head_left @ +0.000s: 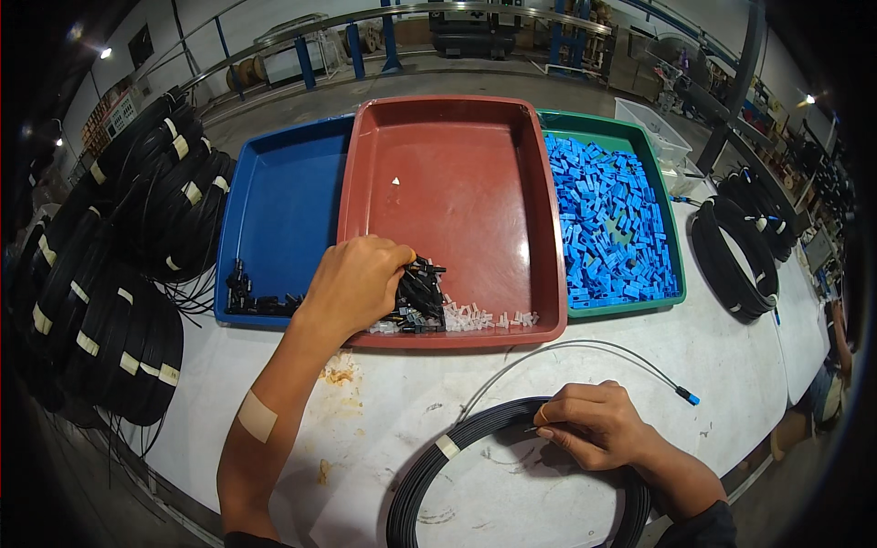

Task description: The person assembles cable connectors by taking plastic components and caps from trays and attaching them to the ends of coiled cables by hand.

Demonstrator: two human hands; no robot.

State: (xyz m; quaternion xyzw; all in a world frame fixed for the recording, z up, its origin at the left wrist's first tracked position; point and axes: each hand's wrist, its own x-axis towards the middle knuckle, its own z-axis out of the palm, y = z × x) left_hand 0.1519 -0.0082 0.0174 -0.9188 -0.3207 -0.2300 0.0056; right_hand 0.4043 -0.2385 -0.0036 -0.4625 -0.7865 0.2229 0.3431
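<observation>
My left hand reaches over the near edge of the red tray, its fingers curled down at a pile of small black connector parts. What lies between those fingertips is hidden. Small clear-white plastic pieces lie beside the pile. Lower right, my right hand is closed in a pinch on a thin black cable end, above a coil of black cable bound with pale tape. The coil's other end arcs out to the right and carries a blue-tipped connector.
A blue tray with some black parts stands left of the red one. The green tray on the right holds many blue clips. Black cable coils are stacked at far left, more coils at right. The white tabletop carries stains.
</observation>
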